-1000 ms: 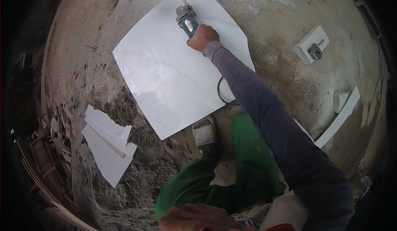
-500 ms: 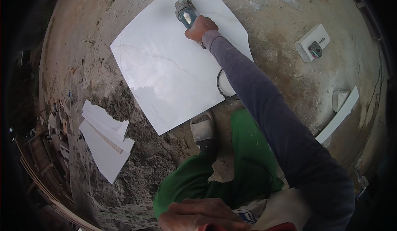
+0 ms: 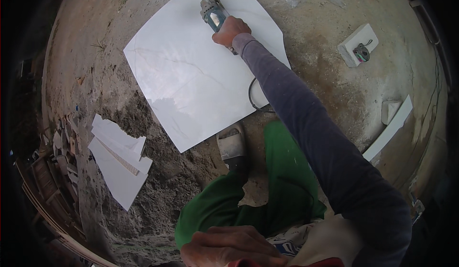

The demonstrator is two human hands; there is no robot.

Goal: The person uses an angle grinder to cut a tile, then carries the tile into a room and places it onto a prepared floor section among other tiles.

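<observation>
My right hand (image 3: 232, 30) is wrapped round the body of an angle grinder (image 3: 212, 15). The grinder, teal and grey with its thin disc pointing away from me, is at the far end of a large white marbled tile (image 3: 186, 80) lying on the ground. A dark cable (image 3: 250, 94) curves out from under my right forearm at the tile's right near edge. Low in the picture and close to the camera, my left hand (image 3: 229, 248) has its fingers curled; whatever may be in them is hidden.
White tile offcuts (image 3: 119, 166) lie on rough soil at left, near a heap of broken pieces (image 3: 64, 147). On the right, a tape measure (image 3: 361, 52) rests on a pale block (image 3: 346, 51), and a long white strip (image 3: 389, 130) lies nearer. My sandalled foot (image 3: 230, 142) is beside the tile's near edge.
The whole view has shifted slightly, so everything sits a little further left and higher. My right hand stays on the grinder at the tile's far end; my left hand remains curled.
</observation>
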